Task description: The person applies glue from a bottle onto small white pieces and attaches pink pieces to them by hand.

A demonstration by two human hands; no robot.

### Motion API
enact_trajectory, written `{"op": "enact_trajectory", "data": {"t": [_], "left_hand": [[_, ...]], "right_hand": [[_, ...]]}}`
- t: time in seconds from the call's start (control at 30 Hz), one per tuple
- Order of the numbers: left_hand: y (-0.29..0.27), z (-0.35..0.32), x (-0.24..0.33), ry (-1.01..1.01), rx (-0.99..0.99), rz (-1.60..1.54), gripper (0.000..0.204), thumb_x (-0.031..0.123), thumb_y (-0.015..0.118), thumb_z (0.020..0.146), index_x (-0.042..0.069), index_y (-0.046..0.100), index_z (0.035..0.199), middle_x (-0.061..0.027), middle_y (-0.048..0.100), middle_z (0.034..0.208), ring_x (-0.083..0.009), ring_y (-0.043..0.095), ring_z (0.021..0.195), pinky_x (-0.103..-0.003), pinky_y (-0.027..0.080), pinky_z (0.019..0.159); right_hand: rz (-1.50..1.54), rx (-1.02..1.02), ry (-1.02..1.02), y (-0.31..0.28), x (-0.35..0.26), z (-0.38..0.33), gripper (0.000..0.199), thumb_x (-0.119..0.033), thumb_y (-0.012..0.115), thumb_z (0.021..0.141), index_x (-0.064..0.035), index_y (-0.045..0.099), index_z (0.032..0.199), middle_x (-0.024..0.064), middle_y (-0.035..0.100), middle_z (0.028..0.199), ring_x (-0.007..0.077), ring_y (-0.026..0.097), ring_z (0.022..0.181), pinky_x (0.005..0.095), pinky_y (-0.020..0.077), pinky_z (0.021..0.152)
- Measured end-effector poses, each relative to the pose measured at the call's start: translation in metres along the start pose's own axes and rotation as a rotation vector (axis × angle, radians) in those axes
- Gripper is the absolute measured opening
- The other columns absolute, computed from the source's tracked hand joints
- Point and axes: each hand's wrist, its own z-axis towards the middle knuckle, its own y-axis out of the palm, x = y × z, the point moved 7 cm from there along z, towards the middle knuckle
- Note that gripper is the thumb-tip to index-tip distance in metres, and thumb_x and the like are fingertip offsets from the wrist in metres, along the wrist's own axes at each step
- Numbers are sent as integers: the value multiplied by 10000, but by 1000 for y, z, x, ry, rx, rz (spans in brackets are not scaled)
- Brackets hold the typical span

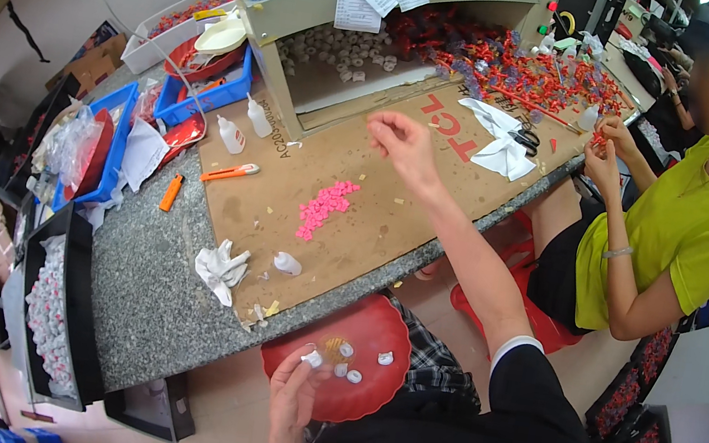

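Fingers of my left hand are pinching a small white piece at the rim of the red plate on my lap, where a few more white pieces are lying. I'm reaching my right hand out over the cardboard sheet, fingertips drawn together; whether they're gripping anything I cannot tell. To do this well, I'd be keeping the pinch light and the plate level. Pink pieces are sitting in a cluster near the reaching hand. The cardboard is covering a speckled stone table, with glue bottles, an orange cutter and blue trays around. A co-worker in a yellow shirt is working beside red parts.
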Motion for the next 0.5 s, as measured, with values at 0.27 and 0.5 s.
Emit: {"op": "enact_trajectory", "data": {"t": [0.27, 0.5], "left_hand": [[-19, -16, 13, 139, 179, -16, 310, 23, 523, 872, -32, 480, 1174, -154, 593, 1006, -228, 625, 860, -304, 527, 771], [-4, -9, 28, 280, 108, 82, 271, -91, 571, 807, -17, 532, 1064, -129, 559, 1103, -197, 582, 978, -324, 479, 874]], "right_hand": [[64, -235, 284, 56, 10, -129, 163, -53, 598, 843, 42, 621, 973, 34, 630, 846, 74, 578, 717, 209, 464, 629], [-97, -400, 122, 85, -15, -209, 149, 72, 635, 760, 41, 650, 906, 107, 638, 835, 126, 624, 717, 203, 496, 586]]}}
